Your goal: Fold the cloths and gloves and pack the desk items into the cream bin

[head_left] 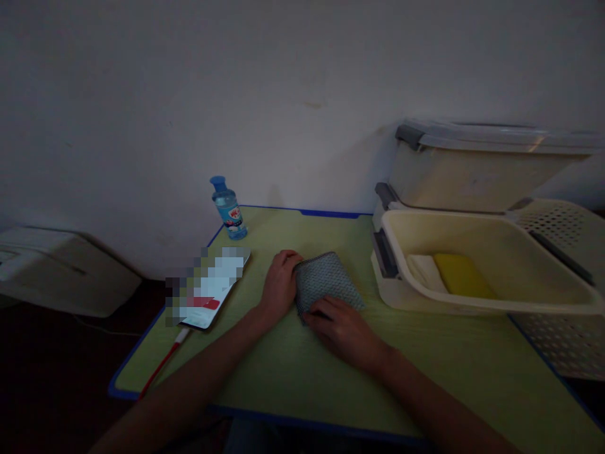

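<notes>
A folded grey cloth [326, 277] with a woven texture lies on the light green table [293, 378], between my two hands. My left hand [280, 284] grips its left edge near the far corner, fingers curled against the fold. At the near left corner, my right hand [343, 331] has its bent fingers closed on the cloth's near edge. The thumbs and the underside of the cloth are mostly hidden.
Left of my hands lie a lit phone [215, 290] with a red cable [163, 366] and a blue bottle [230, 211]. On the right, an open cream bin [454, 221] holds a folded white cloth [425, 271] and a yellow-green one [460, 275]. Behind it stands a lidded box [472, 180].
</notes>
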Available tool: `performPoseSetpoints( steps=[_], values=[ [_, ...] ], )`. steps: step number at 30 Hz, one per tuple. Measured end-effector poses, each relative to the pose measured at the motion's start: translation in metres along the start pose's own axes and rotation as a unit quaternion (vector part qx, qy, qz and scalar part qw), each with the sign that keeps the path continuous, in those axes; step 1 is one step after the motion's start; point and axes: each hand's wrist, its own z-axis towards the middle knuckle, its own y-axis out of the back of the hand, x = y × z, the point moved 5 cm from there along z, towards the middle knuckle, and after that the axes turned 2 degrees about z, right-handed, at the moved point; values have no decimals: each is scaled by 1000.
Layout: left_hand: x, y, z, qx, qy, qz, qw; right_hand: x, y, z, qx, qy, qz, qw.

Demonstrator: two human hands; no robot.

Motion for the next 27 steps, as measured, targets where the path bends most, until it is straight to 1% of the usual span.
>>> performPoseSetpoints(
  steps=[3, 5, 6, 8, 11, 13, 16, 18, 21, 24, 27],
  values=[
    [-8, 3, -1, -18, -27, -22, 999, 1, 0, 1, 10, -9, 0, 1000],
    [-15, 2, -3, -4, -45, -50, 998, 2, 0, 1, 16, -9, -4, 1000],
    [-18, 0, -4, 12, -58, -62, 996, 3, -1, 1, 18, -7, -6, 1000],
    [-25, -7, -7, 64, -90, -79, 991, 4, -1, 1, 14, -6, -13, 1000],
    [-30, -17, -12, 144, -132, -72, 978, 4, 0, 0, 6, 0, -20, 1000],
    [-30, -23, -15, 183, -152, -39, 970, 4, 1, -1, 4, 11, -18, 1000],
    [-29, -30, -20, 220, -180, 46, 958, 7, 4, -2, -7, 33, -17, 999],
    [-29, -31, -23, 227, -195, 96, 949, 8, 6, -3, -14, 47, -21, 999],
    [-29, -31, -25, 224, -206, 139, 943, 9, 8, -5, -21, 54, -21, 998],
    [-28, -32, -27, 225, -211, 154, 939, 6, 12, -8, -36, 47, -8, 998],
    [-26, -33, -27, 232, -217, 152, 936, 2, 19, -8, -68, 31, 16, 997]
  ],
)
